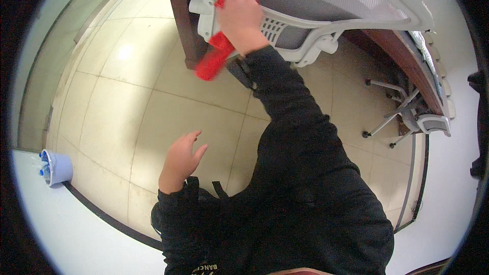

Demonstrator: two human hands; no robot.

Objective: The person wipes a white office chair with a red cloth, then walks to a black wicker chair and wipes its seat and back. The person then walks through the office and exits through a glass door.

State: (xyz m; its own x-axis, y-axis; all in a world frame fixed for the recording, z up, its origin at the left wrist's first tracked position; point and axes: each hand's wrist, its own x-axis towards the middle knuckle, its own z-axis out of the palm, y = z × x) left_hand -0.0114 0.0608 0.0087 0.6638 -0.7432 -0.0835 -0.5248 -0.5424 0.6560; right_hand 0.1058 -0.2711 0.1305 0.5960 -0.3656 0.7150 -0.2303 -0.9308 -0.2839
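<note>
Right hand (head view): fingers curled over bunched red cloth, at the chair's white frame.
Red cloth: under the right fingers, one end trailing down and left of them.
Mesh chair: beside the right fingers, extending rightward.
Left hand: thumb and fingers parted, above tiled floor.
Bucket: well left of the left fingers.

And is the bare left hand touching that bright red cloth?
Apart: the head view plainly shows beige floor tiles between the bare left hand and the bright red cloth.
</note>
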